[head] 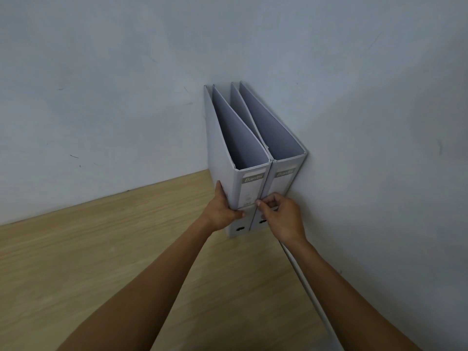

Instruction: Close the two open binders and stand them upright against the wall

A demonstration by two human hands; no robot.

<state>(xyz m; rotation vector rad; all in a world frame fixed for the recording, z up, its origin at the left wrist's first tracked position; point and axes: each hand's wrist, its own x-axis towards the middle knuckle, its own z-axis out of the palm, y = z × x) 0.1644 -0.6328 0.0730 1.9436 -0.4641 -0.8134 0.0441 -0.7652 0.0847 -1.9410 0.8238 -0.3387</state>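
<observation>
Two white lever-arch binders stand upright side by side in the corner where two walls meet, spines toward me. The left binder [220, 138] has my left hand [225, 210] clasped around its lower spine, fingers on its left cover and thumb on the spine. The right binder [286, 178] leans against the right wall, and my right hand [281, 216] pinches at its lower spine near the finger hole. Both binders are closed, their covers narrowing toward the back wall.
The binders rest on a light wooden tabletop [101, 262]. A pale back wall [126, 84] and a right wall [379, 148] box in the corner. A thin white strip [304, 282] runs along the table's right edge by the wall.
</observation>
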